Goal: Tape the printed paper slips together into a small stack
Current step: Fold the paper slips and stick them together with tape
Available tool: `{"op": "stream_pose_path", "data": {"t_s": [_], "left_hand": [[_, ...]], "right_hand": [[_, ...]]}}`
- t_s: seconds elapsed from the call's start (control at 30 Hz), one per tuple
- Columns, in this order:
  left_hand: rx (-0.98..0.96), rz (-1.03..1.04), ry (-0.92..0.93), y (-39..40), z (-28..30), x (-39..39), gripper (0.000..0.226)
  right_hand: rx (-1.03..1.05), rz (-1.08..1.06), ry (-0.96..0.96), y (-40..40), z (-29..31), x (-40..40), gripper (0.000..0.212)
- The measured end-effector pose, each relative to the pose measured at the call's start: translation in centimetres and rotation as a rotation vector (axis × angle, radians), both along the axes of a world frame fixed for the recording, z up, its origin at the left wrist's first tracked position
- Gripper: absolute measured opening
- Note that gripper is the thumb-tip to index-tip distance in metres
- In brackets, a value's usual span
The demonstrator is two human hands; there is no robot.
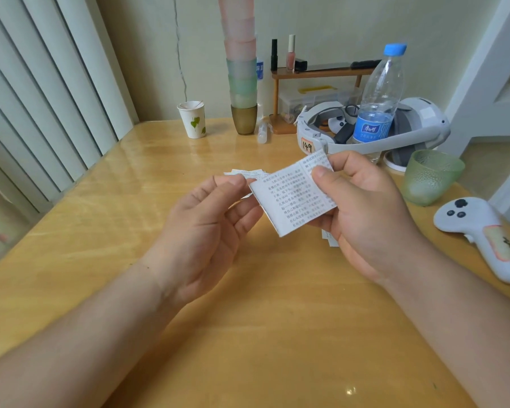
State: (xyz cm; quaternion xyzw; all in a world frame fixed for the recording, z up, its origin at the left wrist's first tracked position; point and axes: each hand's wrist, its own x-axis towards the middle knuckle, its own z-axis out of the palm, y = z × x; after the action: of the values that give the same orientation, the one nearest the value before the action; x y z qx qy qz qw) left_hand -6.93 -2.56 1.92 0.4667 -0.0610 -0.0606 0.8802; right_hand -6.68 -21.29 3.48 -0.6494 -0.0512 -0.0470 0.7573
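Note:
A small stack of printed paper slips (pixel 289 198) is held above the wooden table (pixel 248 334) between both hands. My right hand (pixel 362 207) grips its right side, thumb on top and fingers underneath. My left hand (pixel 206 228) pinches the stack's left corner between thumb and forefinger, its other fingers loosely curled below. More loose slips (pixel 246 173) lie on the table behind the left hand. Another slip (pixel 330 238) peeks out under the right hand. No tape is visible.
A VR headset (pixel 374 134) and a water bottle (pixel 379 95) stand at the back right. A green glass (pixel 430 178) and a white controller (pixel 483 234) lie to the right. A paper cup (pixel 192 119) and a tall stack of cups (pixel 242 69) stand at the back.

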Motion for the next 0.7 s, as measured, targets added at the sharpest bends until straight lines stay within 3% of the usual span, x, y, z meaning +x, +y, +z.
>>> {"op": "stream_pose_path", "data": {"t_s": [0.23,0.37,0.5,0.6,0.7], "left_hand": [[0.202,-0.108,-0.016,-0.4,-0.2,-0.9,0.044],[0.302,-0.119,-0.036,-0.5,-0.3,-0.9,0.014],[0.302,-0.056,-0.020,-0.5,-0.1,-0.9,0.035],[0.318,-0.055,-0.018,-0.5,0.0,-0.9,0.047],[0.326,-0.054,-0.012,-0.6,0.1,-1.0,0.051]], "right_hand": [[0.027,-0.019,-0.010,0.3,0.1,-0.3,0.007],[0.075,0.003,0.024,0.0,0.0,-0.2,0.012],[0.079,0.028,0.061,-0.5,-0.2,0.2,0.021],[-0.042,0.107,0.014,-1.9,0.0,0.8,0.023],[-0.436,0.097,-0.140,-4.4,0.3,1.7,0.029]]}}
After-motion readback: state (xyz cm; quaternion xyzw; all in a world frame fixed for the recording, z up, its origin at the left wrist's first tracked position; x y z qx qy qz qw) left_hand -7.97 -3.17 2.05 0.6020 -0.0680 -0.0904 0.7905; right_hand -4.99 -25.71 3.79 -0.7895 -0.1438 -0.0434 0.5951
